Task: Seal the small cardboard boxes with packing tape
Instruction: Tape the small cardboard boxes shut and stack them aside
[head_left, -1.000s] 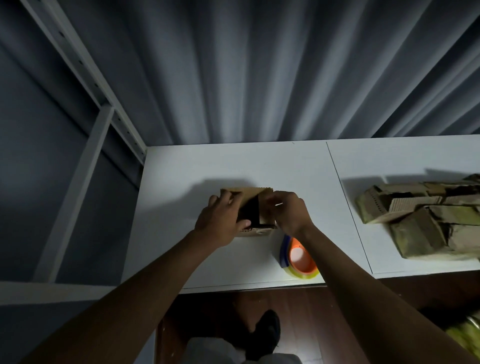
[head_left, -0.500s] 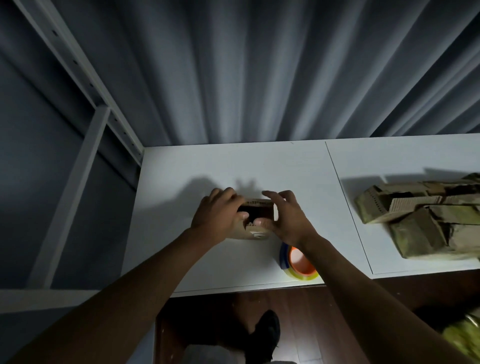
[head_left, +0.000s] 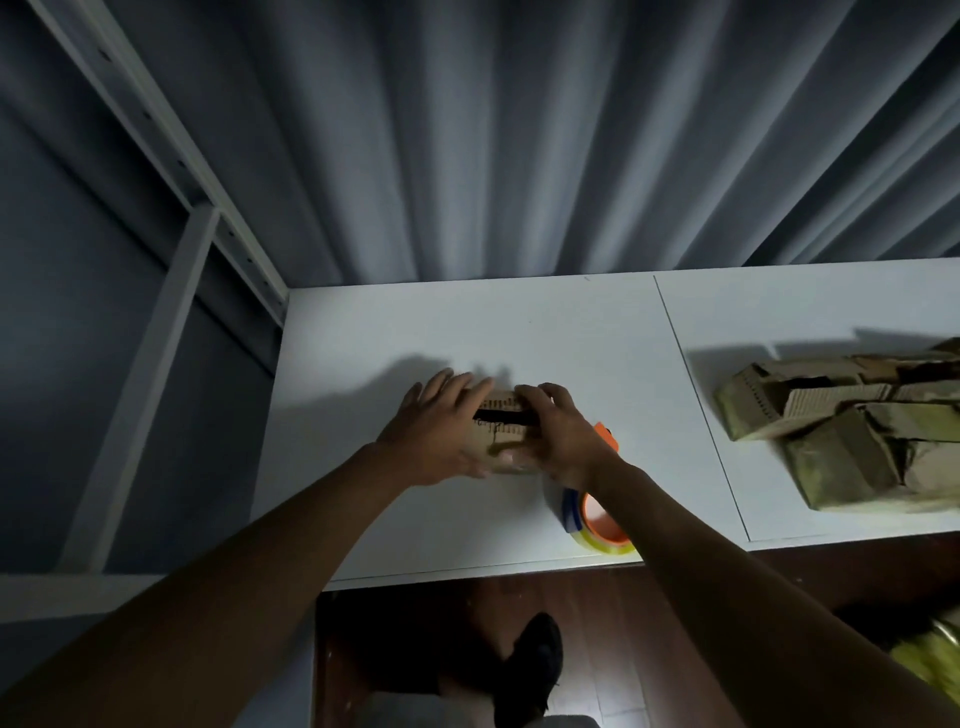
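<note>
Pressing in from both sides, the hands held a small cardboard box (head_left: 500, 436) on the white worktop (head_left: 519, 332) in the head view. The left hand (head_left: 441, 426) lay over the box's left part, fingers spread and fairly straight across its top, thumb low against the near face. The right hand (head_left: 561, 436) covered the box's right part with its fingers curled over the top edge, thumb low at the near face close to the left thumb; it grasped the box, while the left hand lay flat on it rather than clenched. Between the two hands a dark gap showed along the top of the box, with corrugated edges above and below it, so the flaps were not fully shut. Whether any tape was on the box could not be told.

Just beside the box, on its near right and partly under the right wrist, a roll of packing tape (head_left: 597, 525) with an orange core rested near the worktop's front edge. A small orange piece (head_left: 605, 434) showed behind the right hand, right of the box; what it was could not be told. Well apart from the box to the right, past a seam in the worktop, lay a pile of cardboard boxes (head_left: 852, 426), crumpled and overlapping. Beyond the box hung a grey pleated curtain (head_left: 467, 156), and left of it stood a pale metal rack frame (head_left: 171, 218). Nearer than the box, below the worktop edge, a dark shoe (head_left: 535, 670) rested on the wooden floor (head_left: 597, 623)
</note>
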